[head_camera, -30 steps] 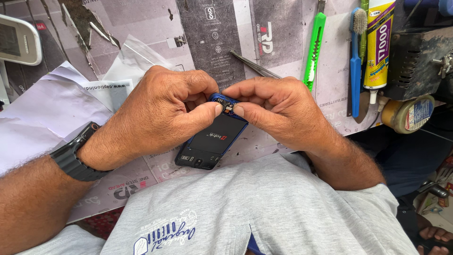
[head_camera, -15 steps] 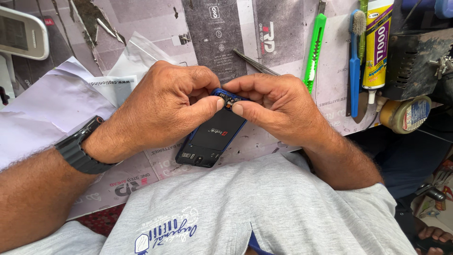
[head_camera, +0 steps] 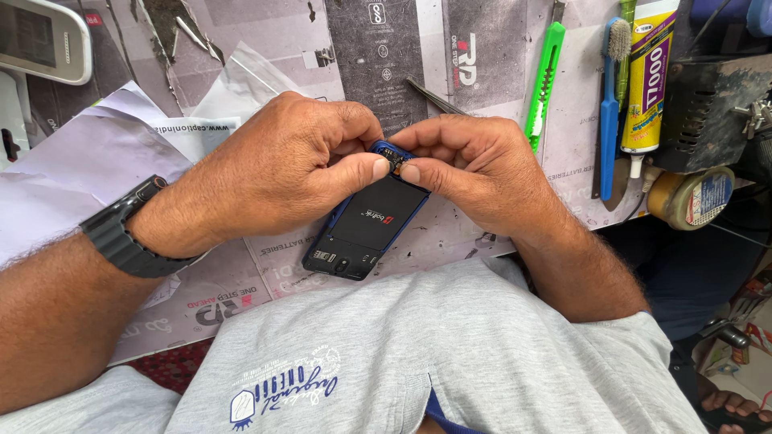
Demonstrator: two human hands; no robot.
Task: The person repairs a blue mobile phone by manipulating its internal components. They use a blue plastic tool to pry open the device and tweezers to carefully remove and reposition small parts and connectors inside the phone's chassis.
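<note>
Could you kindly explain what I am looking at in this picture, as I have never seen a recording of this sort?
There is no machine here: a person wears a camera on the head, so you look down at their own two arms. The left hand, with a dark watch on its wrist, and the right hand both pinch the top end of a small phone with its back cover off. It lies on a paper-covered table. Beside it lie a green utility knife, a blue brush, a yellow glue tube, tweezers and a small round jar.
</note>
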